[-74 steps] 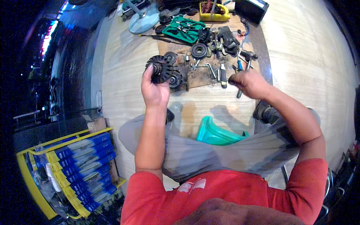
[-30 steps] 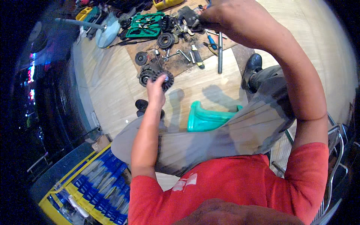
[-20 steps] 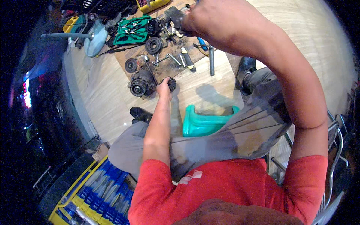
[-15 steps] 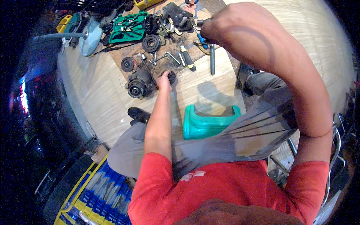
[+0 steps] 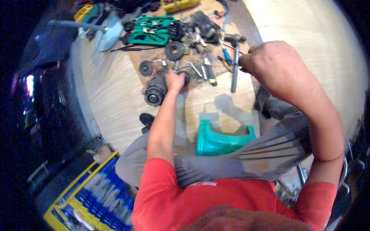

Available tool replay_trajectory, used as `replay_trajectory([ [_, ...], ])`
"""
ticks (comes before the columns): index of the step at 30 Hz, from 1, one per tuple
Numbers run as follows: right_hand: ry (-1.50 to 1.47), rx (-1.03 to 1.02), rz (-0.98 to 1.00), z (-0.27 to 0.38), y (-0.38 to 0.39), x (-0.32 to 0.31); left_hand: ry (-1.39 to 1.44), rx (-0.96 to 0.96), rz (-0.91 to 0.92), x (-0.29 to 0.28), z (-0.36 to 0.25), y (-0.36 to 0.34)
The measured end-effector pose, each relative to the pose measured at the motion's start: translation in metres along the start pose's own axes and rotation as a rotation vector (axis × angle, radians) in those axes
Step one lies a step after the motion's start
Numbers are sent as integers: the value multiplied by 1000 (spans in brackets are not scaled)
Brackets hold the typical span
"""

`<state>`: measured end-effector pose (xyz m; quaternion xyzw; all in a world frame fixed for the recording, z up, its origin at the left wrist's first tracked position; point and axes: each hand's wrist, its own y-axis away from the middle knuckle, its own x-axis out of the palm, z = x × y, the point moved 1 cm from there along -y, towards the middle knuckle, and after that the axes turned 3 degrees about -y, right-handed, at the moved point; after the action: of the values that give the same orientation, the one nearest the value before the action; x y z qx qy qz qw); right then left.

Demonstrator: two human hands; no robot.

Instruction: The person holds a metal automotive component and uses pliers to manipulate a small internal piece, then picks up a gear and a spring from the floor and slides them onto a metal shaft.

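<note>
My left hand (image 5: pixel 175 81) is closed at a dark, rough round part (image 5: pixel 187 78), right beside a dark motor-like unit (image 5: pixel 155 96) with a ringed round end. The fingertips are partly hidden. A small metal tip (image 5: pixel 164 63) shows just beyond the thumb. Raised at the right, my right hand (image 5: pixel 268 59) makes a fist; something dark shows at its lower edge, too hidden to name. To its left lies a hammer (image 5: pixel 234 77) with a grey handle, near a blue-handled screwdriver (image 5: pixel 226 56).
A green tool case (image 5: pixel 150 30) lies open at the far side, near a dark ring (image 5: pixel 174 51) and a smaller disc (image 5: pixel 146 68). A yellow-black knife (image 5: pixel 210 72) lies mid-mat. Nearer me stands a green plastic stool (image 5: pixel 223 143); a pale blue fan-like object (image 5: pixel 109 32) is far left.
The whole view has shifted, with the floor items appearing lower and further right. My right hand has come away from the hammer's head toward me and to the right. My left hand stays beside the motor-like unit.
</note>
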<state>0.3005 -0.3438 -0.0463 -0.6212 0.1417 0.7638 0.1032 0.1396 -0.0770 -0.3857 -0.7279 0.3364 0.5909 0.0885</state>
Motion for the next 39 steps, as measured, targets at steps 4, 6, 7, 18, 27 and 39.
replay_trajectory([
  [4,46,46,38,15,-8,0,188,356,317,-82,-26,3],
  [6,6,50,-24,20,-1,-12,175,370,583,-157,-65,28],
  [7,23,81,-16,21,1,-11,274,374,562,-205,-81,53],
  [18,-2,-100,59,72,0,-11,1772,328,340,-312,-35,163],
  [27,-78,-172,163,81,-18,4,1898,275,174,-314,-29,152],
  [39,-822,-142,-157,92,-59,17,862,578,249,-257,-84,158],
])
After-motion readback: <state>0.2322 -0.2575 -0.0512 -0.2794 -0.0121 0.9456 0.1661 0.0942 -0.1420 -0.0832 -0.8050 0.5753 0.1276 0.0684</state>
